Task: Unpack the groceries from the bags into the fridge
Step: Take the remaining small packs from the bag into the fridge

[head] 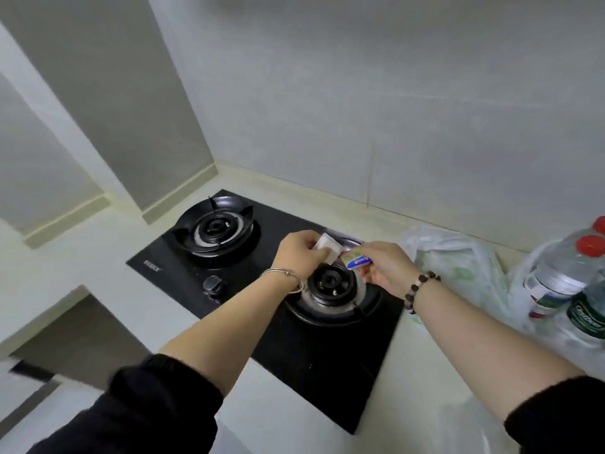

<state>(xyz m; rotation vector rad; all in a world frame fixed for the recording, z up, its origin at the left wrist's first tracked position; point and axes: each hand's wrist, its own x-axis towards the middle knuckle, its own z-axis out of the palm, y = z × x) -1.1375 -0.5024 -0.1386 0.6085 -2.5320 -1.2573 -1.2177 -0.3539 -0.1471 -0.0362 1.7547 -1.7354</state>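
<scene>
Here, outstretched, left hand grips a white box, right hand pinches perhaps a packet.

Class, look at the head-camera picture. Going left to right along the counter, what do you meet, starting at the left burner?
The left burner → left hand, gripping a white box → small packet, pinched by the right hand → clear plastic bag → red-capped water bottles.

A hob sits in the countertop before the wall, and above its right burner the left hand holds a small box just left of a small packet held by the right hand, with a bag and then bottles to the hob's right.
</scene>
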